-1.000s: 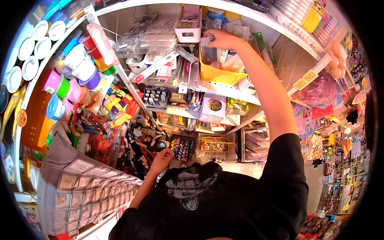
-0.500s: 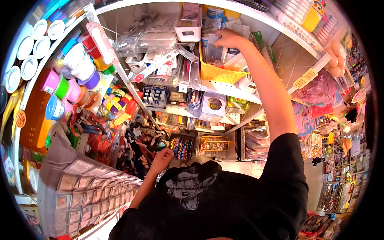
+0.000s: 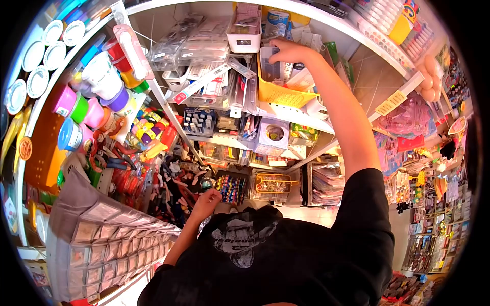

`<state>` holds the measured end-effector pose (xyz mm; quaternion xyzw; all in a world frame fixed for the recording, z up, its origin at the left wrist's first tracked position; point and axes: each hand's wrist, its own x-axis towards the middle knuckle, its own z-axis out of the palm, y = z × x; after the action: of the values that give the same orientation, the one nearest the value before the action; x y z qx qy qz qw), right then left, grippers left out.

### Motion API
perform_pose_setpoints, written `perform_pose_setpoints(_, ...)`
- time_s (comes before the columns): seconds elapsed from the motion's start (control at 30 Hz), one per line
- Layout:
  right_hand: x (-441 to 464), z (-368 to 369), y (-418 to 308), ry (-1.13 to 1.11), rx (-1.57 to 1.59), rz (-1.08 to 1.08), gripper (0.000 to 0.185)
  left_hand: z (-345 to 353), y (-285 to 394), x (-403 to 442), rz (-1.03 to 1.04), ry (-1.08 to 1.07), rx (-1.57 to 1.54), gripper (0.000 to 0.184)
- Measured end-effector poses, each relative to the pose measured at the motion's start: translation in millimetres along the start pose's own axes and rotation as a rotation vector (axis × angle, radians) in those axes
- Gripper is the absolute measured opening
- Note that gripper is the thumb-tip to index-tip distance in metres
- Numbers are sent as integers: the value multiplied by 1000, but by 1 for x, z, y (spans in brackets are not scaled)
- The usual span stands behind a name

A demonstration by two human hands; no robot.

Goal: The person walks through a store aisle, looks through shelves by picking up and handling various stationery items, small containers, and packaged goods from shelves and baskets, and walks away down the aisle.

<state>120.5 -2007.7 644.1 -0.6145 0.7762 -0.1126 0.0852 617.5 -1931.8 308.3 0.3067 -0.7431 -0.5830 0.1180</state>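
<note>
My right hand [image 3: 290,52] reaches into the yellow basket [image 3: 286,96] on the upper shelf, its fingers bent around the top of a clear flat package [image 3: 270,65]. Blue-and-white packets [image 3: 276,23] stand just behind the fingers. To the left of that basket is a white basket [image 3: 244,43] with packets in it. My left hand [image 3: 207,201] is held low in front of my body with its fingers curled together. Whether anything is between those fingers is too small to tell.
Stacked plastic packages [image 3: 196,46] lie left of the baskets. Colourful tubs [image 3: 99,76] fill the left shelf, above a grey pocket organizer [image 3: 76,219]. A price-tagged shelf edge [image 3: 390,102] juts out at the right. Lower down stands a purple box [image 3: 271,135].
My right hand has shifted slightly right and then back a little left inside the yellow basket, and the clear package has tilted with it. My left hand stays where it was.
</note>
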Motion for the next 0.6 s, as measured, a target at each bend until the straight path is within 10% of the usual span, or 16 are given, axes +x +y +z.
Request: perform_pose_setpoints(0.6,-5,-3,-17,168,-335,2,54,-7,1,-6,-60,5,-23,14)
